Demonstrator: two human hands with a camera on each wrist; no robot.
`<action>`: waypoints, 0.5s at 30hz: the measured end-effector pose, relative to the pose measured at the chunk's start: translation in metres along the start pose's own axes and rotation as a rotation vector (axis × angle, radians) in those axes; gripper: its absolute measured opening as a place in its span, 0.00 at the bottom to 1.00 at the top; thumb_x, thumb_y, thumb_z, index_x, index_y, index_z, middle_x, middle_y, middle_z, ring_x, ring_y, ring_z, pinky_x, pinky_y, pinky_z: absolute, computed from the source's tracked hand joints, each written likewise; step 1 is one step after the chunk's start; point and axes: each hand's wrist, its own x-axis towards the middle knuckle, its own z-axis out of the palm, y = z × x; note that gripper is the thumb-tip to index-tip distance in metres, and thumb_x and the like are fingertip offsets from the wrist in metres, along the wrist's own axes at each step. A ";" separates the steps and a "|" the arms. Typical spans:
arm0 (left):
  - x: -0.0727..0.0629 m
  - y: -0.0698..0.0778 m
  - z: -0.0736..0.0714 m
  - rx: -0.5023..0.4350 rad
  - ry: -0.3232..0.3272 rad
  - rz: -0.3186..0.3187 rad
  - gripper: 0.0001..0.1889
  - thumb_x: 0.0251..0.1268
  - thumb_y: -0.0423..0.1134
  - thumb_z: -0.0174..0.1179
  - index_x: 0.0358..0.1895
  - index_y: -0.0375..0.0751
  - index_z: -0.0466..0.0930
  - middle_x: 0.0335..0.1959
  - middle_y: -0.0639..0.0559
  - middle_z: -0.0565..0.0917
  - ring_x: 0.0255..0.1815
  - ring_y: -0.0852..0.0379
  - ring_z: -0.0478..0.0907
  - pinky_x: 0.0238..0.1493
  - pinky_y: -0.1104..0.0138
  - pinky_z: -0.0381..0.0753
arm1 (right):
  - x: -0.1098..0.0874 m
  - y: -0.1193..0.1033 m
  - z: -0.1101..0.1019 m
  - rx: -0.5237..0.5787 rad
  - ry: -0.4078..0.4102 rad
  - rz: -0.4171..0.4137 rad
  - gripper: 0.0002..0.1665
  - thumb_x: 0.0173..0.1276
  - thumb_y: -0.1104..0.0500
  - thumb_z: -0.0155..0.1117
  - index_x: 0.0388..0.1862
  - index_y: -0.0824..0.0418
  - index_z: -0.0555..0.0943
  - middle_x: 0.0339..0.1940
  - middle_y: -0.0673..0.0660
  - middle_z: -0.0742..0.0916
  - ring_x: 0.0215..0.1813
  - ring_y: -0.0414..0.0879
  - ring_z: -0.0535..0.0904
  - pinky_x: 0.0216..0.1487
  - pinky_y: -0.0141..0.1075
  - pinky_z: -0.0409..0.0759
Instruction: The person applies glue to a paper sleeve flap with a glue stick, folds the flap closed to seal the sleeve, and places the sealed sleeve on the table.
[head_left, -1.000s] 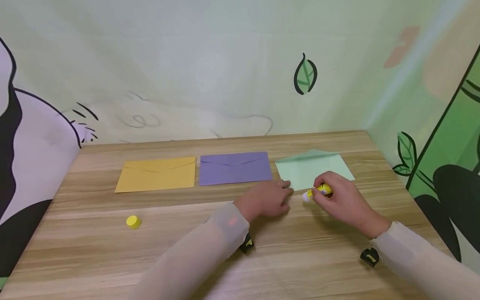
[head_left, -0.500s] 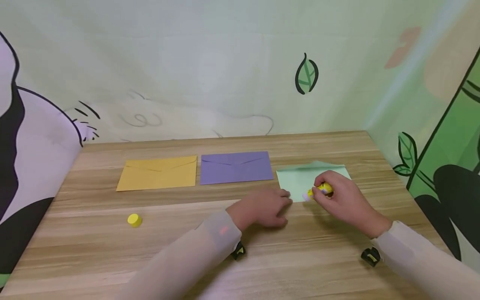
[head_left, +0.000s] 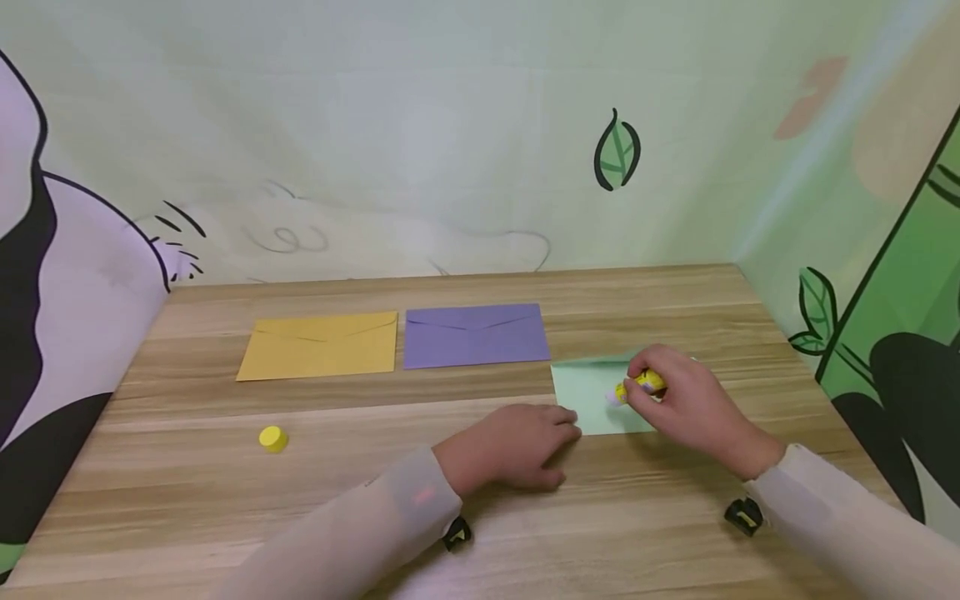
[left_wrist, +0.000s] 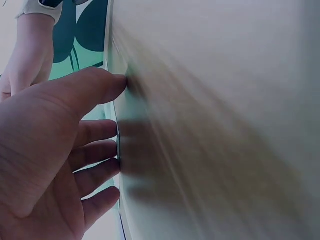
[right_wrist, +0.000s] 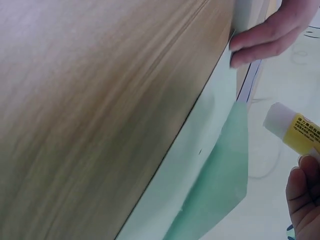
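Observation:
My left hand (head_left: pixel 517 446) lies with fingers spread, its fingertips on the left edge of a light green envelope (head_left: pixel 583 398). The left wrist view shows the thumb (left_wrist: pixel 107 85) touching the table and the fingers reaching to the envelope's edge. Above the envelope, my right hand (head_left: pixel 686 408) pinches an uncapped yellow glue stick (head_left: pixel 651 382), its white end pointing left and down. In the right wrist view the envelope's flap (right_wrist: pixel 225 175) stands raised, and the glue stick (right_wrist: pixel 302 132) is apart from the paper.
A purple envelope (head_left: pixel 476 337) and a yellow-orange envelope (head_left: pixel 318 348) lie side by side at the back of the wooden table (head_left: pixel 187 517), flaps folded down. A yellow cap (head_left: pixel 273 438) sits at the left. A printed wall (head_left: pixel 450 150) borders the table.
My left hand has drawn the green envelope toward the front edge, clear of the purple one's row. The right hand has stayed nearly still with the glue stick, now over the envelope.

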 end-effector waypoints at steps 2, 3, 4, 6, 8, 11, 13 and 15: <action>-0.005 0.000 0.001 0.003 0.004 0.004 0.31 0.67 0.56 0.58 0.70 0.48 0.71 0.73 0.51 0.70 0.72 0.55 0.70 0.69 0.65 0.71 | 0.000 0.000 0.001 0.000 -0.002 -0.005 0.07 0.63 0.61 0.68 0.33 0.51 0.77 0.33 0.45 0.82 0.32 0.38 0.74 0.33 0.33 0.76; -0.008 0.000 0.002 0.008 0.006 0.010 0.31 0.67 0.56 0.58 0.70 0.47 0.71 0.73 0.51 0.70 0.72 0.55 0.70 0.69 0.65 0.71 | 0.000 0.001 0.001 0.002 -0.004 -0.005 0.07 0.63 0.61 0.68 0.33 0.52 0.78 0.34 0.45 0.82 0.32 0.38 0.74 0.33 0.33 0.76; -0.010 0.000 0.003 0.016 0.010 0.015 0.31 0.67 0.57 0.58 0.70 0.47 0.71 0.73 0.51 0.70 0.72 0.55 0.70 0.69 0.65 0.71 | 0.000 0.001 0.001 0.001 -0.006 -0.006 0.07 0.63 0.61 0.68 0.33 0.52 0.78 0.34 0.45 0.82 0.32 0.39 0.74 0.33 0.33 0.76; -0.015 0.000 0.003 0.028 0.013 0.029 0.31 0.67 0.57 0.57 0.70 0.47 0.71 0.73 0.50 0.70 0.71 0.55 0.71 0.69 0.64 0.71 | 0.000 0.001 0.002 0.001 -0.010 -0.004 0.06 0.64 0.61 0.68 0.33 0.52 0.78 0.34 0.46 0.82 0.32 0.39 0.74 0.33 0.33 0.76; -0.020 0.000 0.004 0.037 0.016 0.040 0.32 0.68 0.57 0.57 0.70 0.47 0.71 0.73 0.50 0.71 0.71 0.55 0.71 0.69 0.64 0.71 | 0.001 0.000 0.003 0.001 -0.012 -0.001 0.06 0.64 0.60 0.68 0.33 0.52 0.78 0.34 0.46 0.82 0.32 0.39 0.74 0.33 0.33 0.76; -0.030 -0.001 0.006 0.033 0.016 0.042 0.31 0.68 0.57 0.57 0.70 0.47 0.71 0.73 0.50 0.70 0.71 0.55 0.71 0.69 0.64 0.71 | 0.001 -0.001 0.004 0.005 -0.007 0.001 0.06 0.63 0.61 0.68 0.33 0.52 0.78 0.34 0.46 0.82 0.32 0.39 0.74 0.32 0.33 0.76; -0.038 -0.001 0.006 0.020 0.011 0.035 0.31 0.68 0.56 0.57 0.71 0.47 0.71 0.73 0.50 0.70 0.72 0.55 0.70 0.70 0.63 0.70 | 0.001 -0.002 0.006 0.008 -0.003 -0.004 0.07 0.63 0.61 0.68 0.32 0.52 0.78 0.34 0.46 0.82 0.32 0.39 0.74 0.32 0.32 0.75; -0.048 -0.003 0.006 0.008 0.004 0.027 0.31 0.68 0.56 0.57 0.71 0.47 0.70 0.73 0.50 0.70 0.73 0.55 0.68 0.71 0.62 0.69 | 0.002 -0.002 0.007 0.012 0.001 -0.010 0.07 0.62 0.62 0.67 0.32 0.52 0.78 0.33 0.45 0.81 0.32 0.39 0.73 0.32 0.32 0.75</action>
